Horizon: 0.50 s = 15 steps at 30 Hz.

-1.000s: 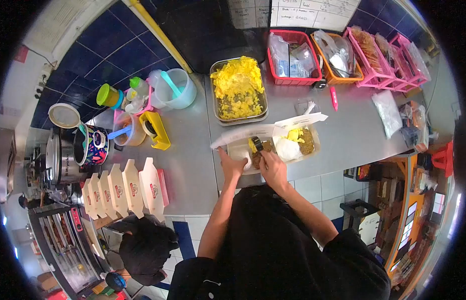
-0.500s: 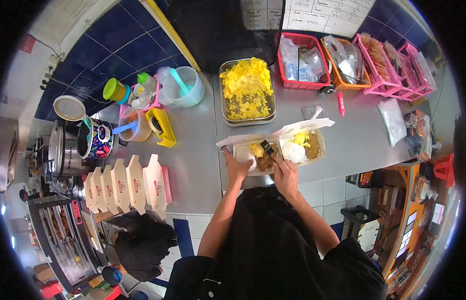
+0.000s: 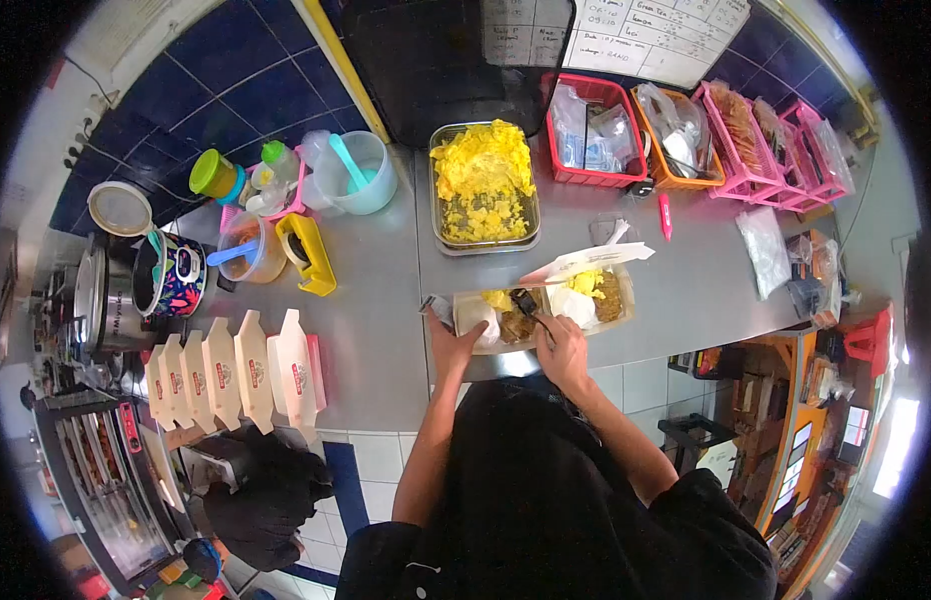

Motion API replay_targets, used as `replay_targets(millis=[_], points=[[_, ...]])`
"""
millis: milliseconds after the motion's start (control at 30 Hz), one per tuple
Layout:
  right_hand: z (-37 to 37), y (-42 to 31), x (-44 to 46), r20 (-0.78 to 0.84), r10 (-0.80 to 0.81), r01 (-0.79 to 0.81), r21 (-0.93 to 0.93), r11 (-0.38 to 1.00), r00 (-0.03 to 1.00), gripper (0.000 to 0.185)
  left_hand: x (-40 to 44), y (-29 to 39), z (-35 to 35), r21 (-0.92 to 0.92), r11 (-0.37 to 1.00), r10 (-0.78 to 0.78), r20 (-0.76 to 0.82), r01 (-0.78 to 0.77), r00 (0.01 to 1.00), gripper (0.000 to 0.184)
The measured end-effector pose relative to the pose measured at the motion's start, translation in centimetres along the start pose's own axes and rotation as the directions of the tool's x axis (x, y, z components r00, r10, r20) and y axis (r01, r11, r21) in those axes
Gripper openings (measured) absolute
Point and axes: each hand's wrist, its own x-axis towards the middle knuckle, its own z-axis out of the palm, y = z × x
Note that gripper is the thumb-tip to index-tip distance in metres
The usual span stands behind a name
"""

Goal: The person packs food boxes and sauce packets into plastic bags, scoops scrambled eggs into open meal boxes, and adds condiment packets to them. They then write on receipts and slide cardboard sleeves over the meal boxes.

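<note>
At the counter's front edge, two open cardboard food boxes stand side by side. My left hand [image 3: 454, 345] grips the left end of the left food box [image 3: 516, 350], its thumb lying over the wall by a white rice mound [image 3: 478, 323]. A dark-headed utensil [image 3: 527, 302], perhaps a small spatula, is held in my right hand [image 3: 562, 350], its head down on brown food beside yellow scrambled egg [image 3: 497, 299]. The right food box [image 3: 626, 315] holds rice, egg and a brown piece; its lid [image 3: 591, 263] stands up behind.
A metal tray of scrambled egg [image 3: 483, 185] stands behind the boxes. Folded boxes [image 3: 224, 372] line the left, near a yellow tape dispenser [image 3: 308, 258] and tubs. Red [image 3: 598, 130] and orange baskets [image 3: 681, 135] stand at back right. Another person [image 3: 266, 495] is at lower left.
The view has shifted slightly. My left thumb has moved in over the box wall beside the rice, and the left box's lid has swung down from view. The utensil stays over the brown food.
</note>
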Motion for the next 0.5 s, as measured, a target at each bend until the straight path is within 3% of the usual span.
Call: replay_targets(millis=[67, 100, 167, 267, 400, 467, 500], points=[[-0.3, 0.2, -0.2, 0.031, -0.029, 0.03, -0.029, 0.999, 0.999, 0.018, 0.4, -2.9, -0.8, -0.26, 0.962, 0.072, -0.031, -0.078, 0.997, 0.107], [0.1, 0.7, -0.3, 0.034, -0.029, 0.031, -0.032, 0.999, 0.999, 0.018, 0.1, -3.4, -1.7, -0.264, 0.962, 0.069, -0.031, -0.075, 0.997, 0.107], [1.4, 1.8, -0.5, 0.159, -0.192, 0.197, -0.014, 0.98, 0.968, 0.02, -0.8, -4.0, -3.9, -0.515, 0.851, 0.065, -0.099, -0.107, 0.993, 0.092], [1.6, 1.9, -0.8, 0.174, -0.178, 0.193, -0.073, 0.978, 0.969, 0.018, -4.5, -1.2, -8.2, -0.555, 0.82, 0.036, -0.2, -0.143, 0.979, 0.08], [1.5, 1.7, -0.7, 0.211, -0.151, 0.178, -0.112, 0.978, 0.966, 0.018, -6.7, -5.4, -11.9, -0.497, 0.849, 0.035, -0.286, -0.18, 0.958, 0.077], [0.7, 1.3, 0.0, 0.112, -0.127, 0.121, 0.063, 0.991, 0.986, 0.018, -7.6, -8.3, -13.2, -0.541, 0.84, -0.098, -0.213, -0.033, 0.972, 0.073], [-0.5, 0.4, 0.2, 0.117, -0.124, 0.117, 0.065, 0.991, 0.985, 0.018, -8.5, -7.6, -13.6, -0.539, 0.842, -0.104, -0.213, -0.028, 0.971, 0.073]])
